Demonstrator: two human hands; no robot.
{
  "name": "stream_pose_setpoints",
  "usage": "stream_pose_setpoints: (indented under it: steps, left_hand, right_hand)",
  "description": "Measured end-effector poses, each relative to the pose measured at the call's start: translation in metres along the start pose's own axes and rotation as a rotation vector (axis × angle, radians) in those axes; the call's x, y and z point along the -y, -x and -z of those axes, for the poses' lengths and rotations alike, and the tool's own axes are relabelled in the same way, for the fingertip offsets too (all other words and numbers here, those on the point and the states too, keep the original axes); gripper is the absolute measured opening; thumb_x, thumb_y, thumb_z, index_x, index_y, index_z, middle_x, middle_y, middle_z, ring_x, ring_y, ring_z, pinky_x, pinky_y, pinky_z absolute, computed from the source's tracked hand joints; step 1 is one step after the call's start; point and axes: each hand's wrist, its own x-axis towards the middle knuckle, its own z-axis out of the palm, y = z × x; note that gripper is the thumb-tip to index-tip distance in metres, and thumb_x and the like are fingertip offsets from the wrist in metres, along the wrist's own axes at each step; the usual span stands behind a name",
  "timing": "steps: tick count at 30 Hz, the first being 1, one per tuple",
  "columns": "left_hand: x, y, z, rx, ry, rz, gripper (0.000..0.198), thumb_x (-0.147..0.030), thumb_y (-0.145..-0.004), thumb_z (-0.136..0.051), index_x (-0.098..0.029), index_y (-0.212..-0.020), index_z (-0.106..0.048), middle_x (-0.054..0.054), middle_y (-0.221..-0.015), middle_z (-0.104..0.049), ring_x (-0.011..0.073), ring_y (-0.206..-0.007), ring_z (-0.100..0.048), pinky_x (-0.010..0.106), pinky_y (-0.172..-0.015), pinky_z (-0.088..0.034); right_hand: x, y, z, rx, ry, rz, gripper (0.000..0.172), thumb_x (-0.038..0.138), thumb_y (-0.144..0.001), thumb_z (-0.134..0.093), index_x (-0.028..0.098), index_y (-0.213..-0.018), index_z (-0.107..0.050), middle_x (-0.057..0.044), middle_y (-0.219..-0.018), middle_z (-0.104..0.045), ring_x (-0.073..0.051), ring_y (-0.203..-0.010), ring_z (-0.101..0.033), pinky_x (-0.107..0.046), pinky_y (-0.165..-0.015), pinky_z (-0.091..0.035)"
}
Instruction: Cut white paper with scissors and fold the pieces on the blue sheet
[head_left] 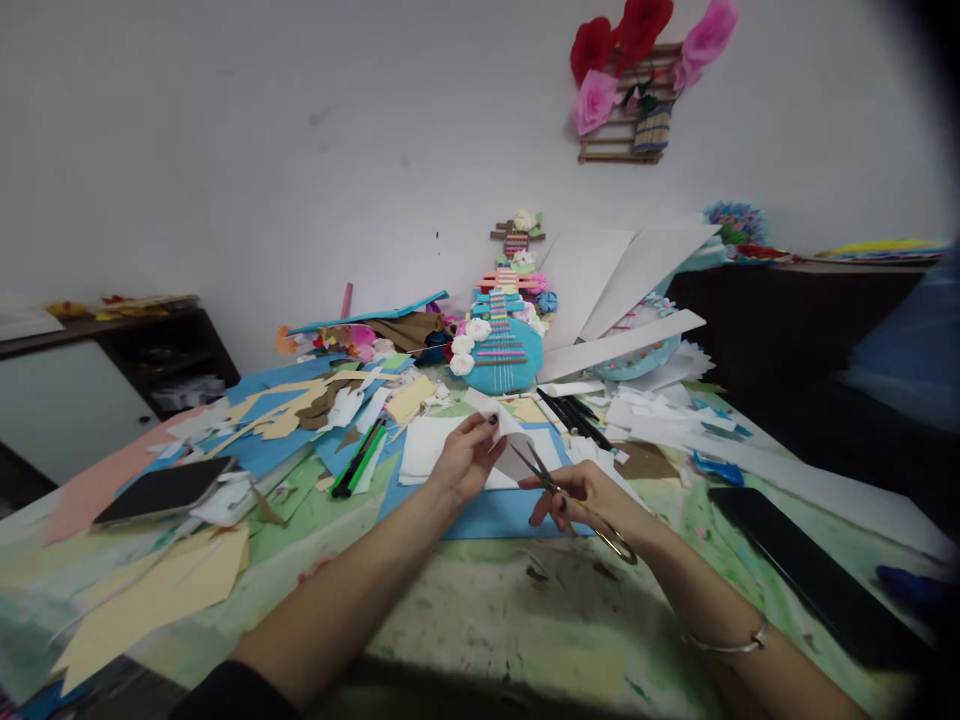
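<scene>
My left hand (471, 455) pinches a piece of white paper (512, 428) between thumb and fingers, held above the table. In my right hand (585, 490) is a pair of scissors (553, 483) with gold-coloured handles, fingers closed round the grips. The blades point up and left, and their tips lie against the paper's lower right edge. Below both hands lie more white sheets (427, 452) on a blue sheet (480, 522). A blue paper lute-like craft (501, 360) with white flowers stands upright just behind.
Green and black cutter knives (360, 460) lie left of the blue sheet, with paper scraps around. A dark phone-like slab (165, 492) is at far left. At right are black pens (574, 418) and a long black object (810, 570). White boards (637, 270) lean against the wall.
</scene>
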Motion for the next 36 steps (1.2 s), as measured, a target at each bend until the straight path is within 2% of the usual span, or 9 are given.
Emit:
stream_pose_setpoints:
  steps: [5, 10, 14, 19, 25, 29, 36]
  left_hand:
    - [0.001, 0.004, 0.002, 0.063, 0.017, 0.023, 0.025, -0.006, -0.059, -0.075, -0.016, -0.066, -0.053, -0.004, -0.066, -0.063, 0.0092, -0.068, -0.062, 0.029, -0.077, -0.050]
    - [-0.001, 0.007, 0.001, 0.092, -0.005, 0.071, 0.027, -0.008, -0.058, -0.077, -0.016, -0.068, -0.054, -0.004, -0.066, -0.062, 0.0117, -0.069, -0.063, 0.029, -0.070, -0.049]
    - [-0.001, 0.011, -0.001, 0.152, -0.007, 0.075, 0.026, -0.009, -0.058, -0.077, -0.016, -0.070, -0.055, -0.002, -0.072, -0.064, 0.0119, -0.070, -0.063, 0.029, -0.071, -0.049]
    - [-0.006, 0.014, -0.003, 0.239, -0.007, 0.053, 0.025, -0.010, -0.058, -0.076, -0.016, -0.075, -0.058, -0.001, -0.076, -0.065, 0.0118, -0.071, -0.062, 0.029, -0.073, -0.049]
    - [-0.007, 0.011, -0.002, 0.224, -0.149, -0.019, 0.029, -0.010, -0.052, -0.078, -0.014, -0.077, -0.064, 0.001, -0.071, -0.067, 0.0115, -0.068, -0.062, 0.023, -0.066, -0.047]
    - [-0.003, 0.011, -0.001, 0.265, -0.289, -0.061, 0.030, -0.012, -0.048, -0.081, -0.012, -0.073, -0.065, 0.004, -0.071, -0.070, 0.0144, -0.067, -0.064, 0.025, -0.067, -0.047]
    - [0.003, 0.012, -0.002, 0.255, -0.315, -0.124, 0.033, -0.014, -0.044, -0.084, -0.011, -0.071, -0.066, 0.004, -0.069, -0.071, 0.0145, -0.065, -0.064, 0.025, -0.066, -0.049]
  right_hand:
    - [0.003, -0.002, -0.005, -0.091, 0.022, -0.033, 0.076, 0.069, -0.066, -0.059, 0.006, -0.109, -0.064, -0.013, -0.076, -0.069, -0.013, -0.056, -0.053, -0.024, -0.052, -0.043]
    - [-0.005, -0.005, -0.002, -0.143, -0.048, 0.015, 0.073, 0.065, -0.069, -0.060, 0.006, -0.111, -0.062, -0.014, -0.080, -0.069, -0.011, -0.054, -0.049, -0.025, -0.052, -0.042]
    - [-0.012, -0.006, 0.004, -0.172, -0.051, -0.007, 0.069, 0.063, -0.073, -0.057, 0.004, -0.108, -0.064, -0.014, -0.076, -0.070, -0.010, -0.049, -0.046, -0.025, -0.049, -0.042]
    - [-0.015, -0.008, 0.005, -0.169, -0.030, -0.063, 0.068, 0.064, -0.073, -0.056, 0.004, -0.103, -0.065, -0.013, -0.071, -0.069, -0.010, -0.046, -0.045, -0.023, -0.043, -0.037]
    - [-0.015, -0.006, 0.007, -0.057, -0.032, -0.005, 0.070, 0.065, -0.070, -0.059, 0.005, -0.106, -0.065, -0.013, -0.076, -0.069, -0.010, -0.051, -0.047, -0.023, -0.048, -0.040]
    - [-0.011, -0.004, 0.007, -0.053, -0.024, 0.014, 0.069, 0.064, -0.071, -0.059, 0.006, -0.108, -0.064, -0.014, -0.077, -0.068, -0.011, -0.054, -0.048, -0.023, -0.051, -0.041]
    - [-0.006, -0.002, 0.003, -0.065, -0.029, 0.015, 0.067, 0.063, -0.072, -0.059, 0.007, -0.108, -0.063, -0.013, -0.078, -0.068, -0.011, -0.055, -0.050, -0.023, -0.052, -0.042]
